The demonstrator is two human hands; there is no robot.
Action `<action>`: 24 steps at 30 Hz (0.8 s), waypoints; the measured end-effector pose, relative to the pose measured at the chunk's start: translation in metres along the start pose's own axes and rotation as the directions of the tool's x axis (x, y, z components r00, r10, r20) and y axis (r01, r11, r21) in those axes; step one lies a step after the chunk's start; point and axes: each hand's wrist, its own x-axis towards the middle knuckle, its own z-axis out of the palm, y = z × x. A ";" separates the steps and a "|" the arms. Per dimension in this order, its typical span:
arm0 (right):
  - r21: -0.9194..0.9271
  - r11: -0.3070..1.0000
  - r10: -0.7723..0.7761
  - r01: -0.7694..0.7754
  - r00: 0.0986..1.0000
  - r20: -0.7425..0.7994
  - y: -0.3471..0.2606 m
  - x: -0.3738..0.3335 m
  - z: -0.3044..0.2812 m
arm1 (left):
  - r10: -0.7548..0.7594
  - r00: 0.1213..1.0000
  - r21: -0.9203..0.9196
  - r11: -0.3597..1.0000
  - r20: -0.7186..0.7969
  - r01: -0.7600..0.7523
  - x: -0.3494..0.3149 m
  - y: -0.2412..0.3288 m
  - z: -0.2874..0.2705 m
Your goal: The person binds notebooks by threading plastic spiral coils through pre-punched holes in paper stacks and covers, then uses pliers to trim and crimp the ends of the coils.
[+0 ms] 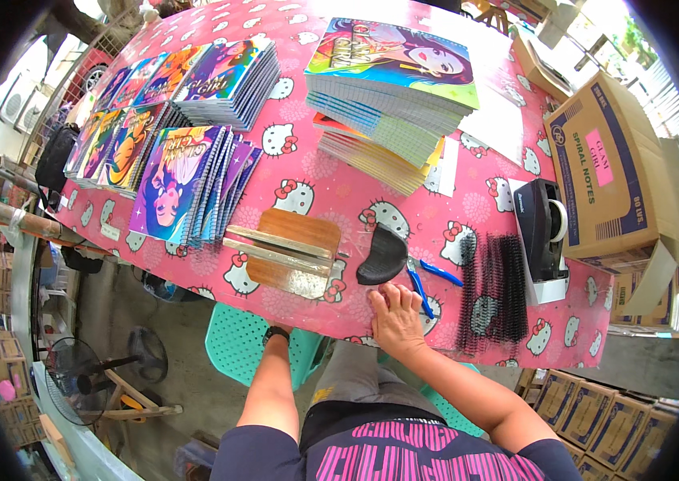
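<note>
My right hand [399, 322] rests on the table's near edge, fingers slightly apart and holding nothing. Its fingertips are close to a black half-moon-shaped pad [383, 255] and blue-handled cutting pliers [419, 290]. Down at the left, my left hand [279, 329] is mostly hidden by the table edge, above a teal stool; a dark band circles its wrist and its fingers do not show. Between the hands and the notebooks lies a brown wooden board with metal bars [285, 250]. Black plastic spiral coils [493, 293] lie in a bunch to the right.
Stacks of spiral notebooks [227, 80] fill the far left, with a larger pile of covered sheets [391, 68] at far centre. A black tape dispenser [538, 220] stands on a white box beside an open carton [620, 168]. Below are a teal stool [231, 345] and a fan [74, 381].
</note>
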 end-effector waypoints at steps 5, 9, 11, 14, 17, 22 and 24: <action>-0.009 1.000 0.018 -0.018 1.000 0.012 0.006 -0.007 0.007 | -0.169 0.950 0.002 0.985 0.262 0.174 -0.041 0.009 -0.039; -0.011 1.000 -0.018 0.018 1.000 -0.012 -0.002 0.001 0.004 | 0.062 0.937 -0.097 0.995 0.342 -0.031 -0.043 -0.039 -0.031; -0.021 0.999 -0.033 0.032 0.998 -0.048 -0.001 -0.002 0.005 | -0.163 0.814 0.044 0.985 0.558 0.167 -0.043 -0.027 -0.024; -0.042 0.999 -0.019 0.015 0.995 -0.102 0.001 -0.002 0.006 | -0.245 0.723 0.196 0.969 0.646 0.154 -0.038 -0.009 -0.021; -0.080 0.997 -0.031 0.019 0.986 -0.162 -0.002 -0.001 0.011 | -0.185 0.688 0.209 0.977 0.702 0.050 -0.037 -0.007 -0.045; -0.081 0.997 -0.017 0.001 0.980 -0.201 -0.001 -0.004 0.011 | -0.026 0.651 0.228 0.947 0.758 -0.227 -0.021 -0.025 -0.036; -0.066 0.998 -0.028 0.013 0.973 -0.231 -0.002 -0.001 0.008 | -0.063 0.606 0.269 0.929 0.793 -0.256 0.001 -0.019 -0.049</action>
